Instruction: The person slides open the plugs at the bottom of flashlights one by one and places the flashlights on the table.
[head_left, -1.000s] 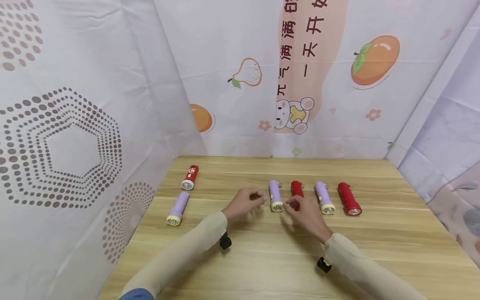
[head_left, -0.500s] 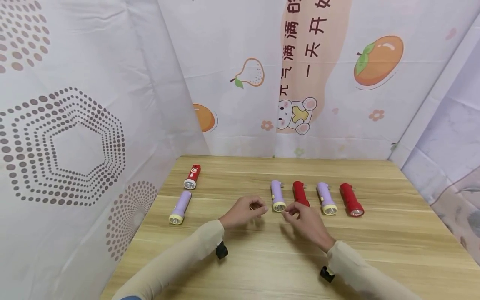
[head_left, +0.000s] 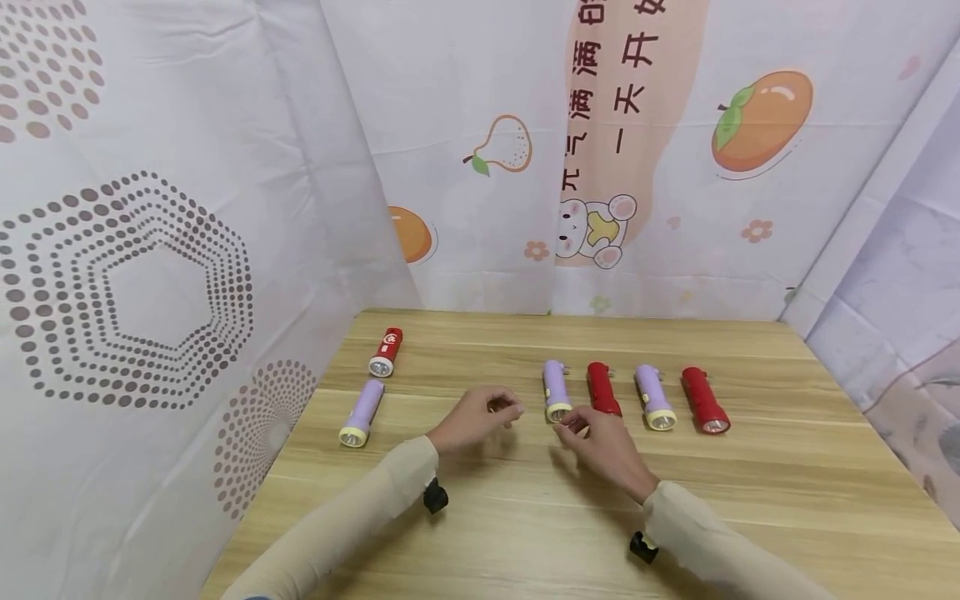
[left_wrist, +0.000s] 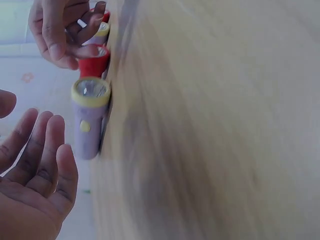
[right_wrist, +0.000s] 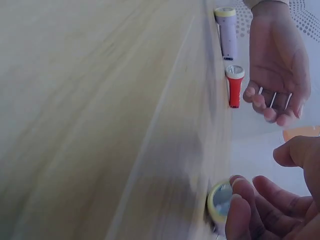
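Observation:
My left hand [head_left: 477,417] hovers over the table with fingers loosely bent and nothing in them. It is left of a purple flashlight [head_left: 556,387] with a yellow head. My right hand [head_left: 603,446], also holding nothing, has its fingertips right at that flashlight's head and covers the front end of a red flashlight [head_left: 601,385]. Farther right lie a second purple flashlight [head_left: 651,392] and a longer red flashlight [head_left: 702,396], making a row with lenses toward me. In the left wrist view the nearest purple flashlight [left_wrist: 89,125] shows its yellow switch beside my fingers.
At the left of the wooden table [head_left: 517,533] lie a red flashlight with a white head [head_left: 386,352] and a purple one with a yellow head [head_left: 363,411]. Printed white curtains [head_left: 450,275] hang behind and along both sides.
The left hand has drawn back a little to the left, away from the purple flashlight. The right hand has come slightly toward me and left. The flashlights keep their places on the table.

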